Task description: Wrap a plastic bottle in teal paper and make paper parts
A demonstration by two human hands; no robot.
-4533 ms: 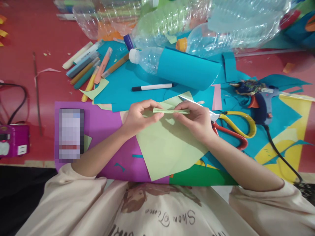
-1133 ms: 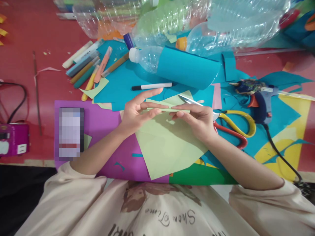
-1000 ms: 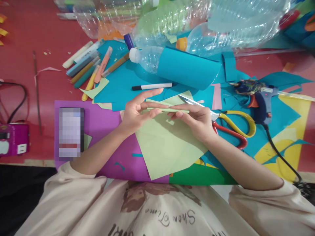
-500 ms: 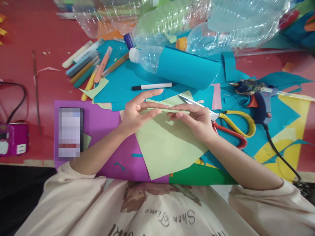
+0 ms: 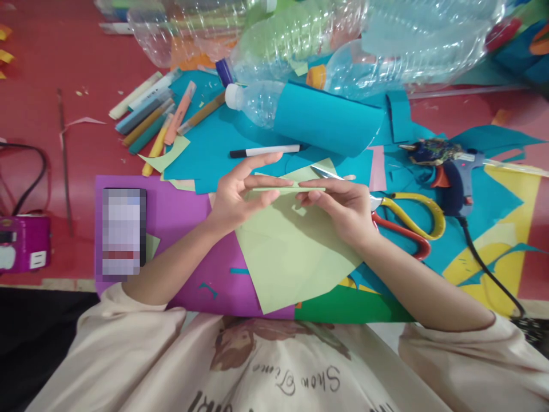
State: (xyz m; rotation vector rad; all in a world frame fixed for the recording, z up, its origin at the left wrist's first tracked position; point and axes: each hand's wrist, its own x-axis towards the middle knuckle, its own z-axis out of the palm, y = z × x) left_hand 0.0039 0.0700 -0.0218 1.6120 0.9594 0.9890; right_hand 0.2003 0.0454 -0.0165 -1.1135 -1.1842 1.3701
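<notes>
Pale green strip [image 5: 288, 189] is edge-on above the big green sheet's [image 5: 300, 252] far part. Left hand [image 5: 235, 199] and right hand [image 5: 350, 213] each pinch it, fingers narrow. Scissors [image 5: 376, 202] handles right of sheet; marker [image 5: 270, 151] beyond it; phone [image 5: 122, 232] well left of it.
</notes>
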